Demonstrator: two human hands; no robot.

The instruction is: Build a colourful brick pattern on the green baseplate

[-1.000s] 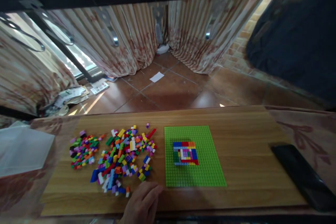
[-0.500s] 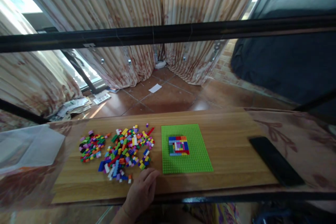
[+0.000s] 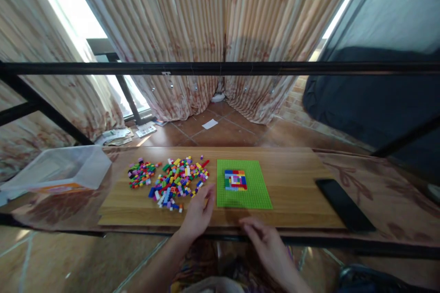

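My left hand [image 3: 198, 211] is over the table between the pile of loose toy bricks [image 3: 177, 178] and the left edge of the green baseplate [image 3: 258, 196]. Its thumb and fingers are closed together, and whatever may be in them is hidden. At the table's front edge, below the baseplate, my right hand [image 3: 266, 238] has its thumb and forefinger drawn together; the tips look reddish, but I cannot make out an object. On the baseplate lies a square of coloured bricks [image 3: 235, 180], built as nested rings in blue, red, orange, green and white.
A smaller heap of tiny bricks [image 3: 142, 174] lies left of the main pile. A clear plastic bin [image 3: 74, 167] stands at the far left. To the right rests a black phone [image 3: 344, 204]. A dark metal bar [image 3: 261, 68] crosses beyond the wooden board [image 3: 295, 183].
My right hand has come into view at the front edge. My left hand has moved forward and a little right, closer to the baseplate. The whole view has shifted and levelled.
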